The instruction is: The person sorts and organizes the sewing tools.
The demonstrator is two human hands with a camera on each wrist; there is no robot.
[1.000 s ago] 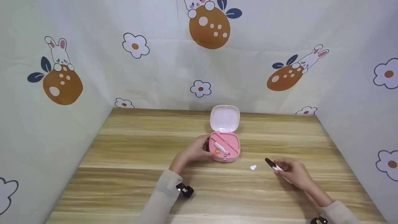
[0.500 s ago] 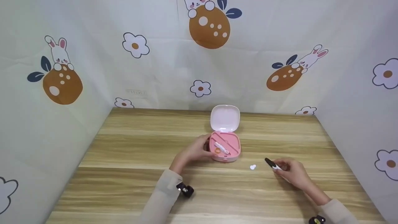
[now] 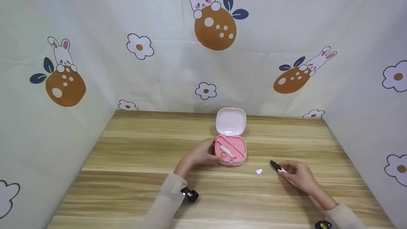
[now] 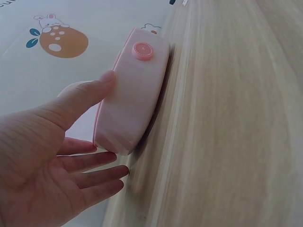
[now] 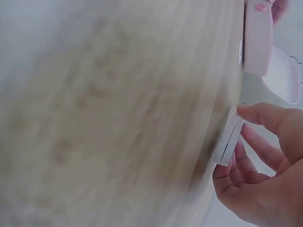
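Observation:
A small pink case (image 3: 231, 162) stands on the table with its pale lid (image 3: 231, 121) tipped back. Inside its tray lie a short white tool (image 3: 227, 152) and an orange ring (image 3: 223, 154). My left hand (image 3: 202, 152) holds the case by its left side, the thumb at the front rim and fingers along the side. To the right, my right hand (image 3: 300, 176) pinches a slim white implement with a black end (image 3: 275, 165); in the right wrist view a slit runs along its white body (image 5: 229, 142). A small white rounded piece (image 3: 259, 171) lies between the case and that implement.
The wood-grain table (image 3: 133, 152) meets a patterned cloth backdrop (image 3: 171, 70) at the back and on both sides. Wrist cameras (image 3: 190, 194) are strapped at both sleeves.
The right hand and its implement have shifted very slightly to the left. The left hand stays at the case, and the case has not moved on the table.

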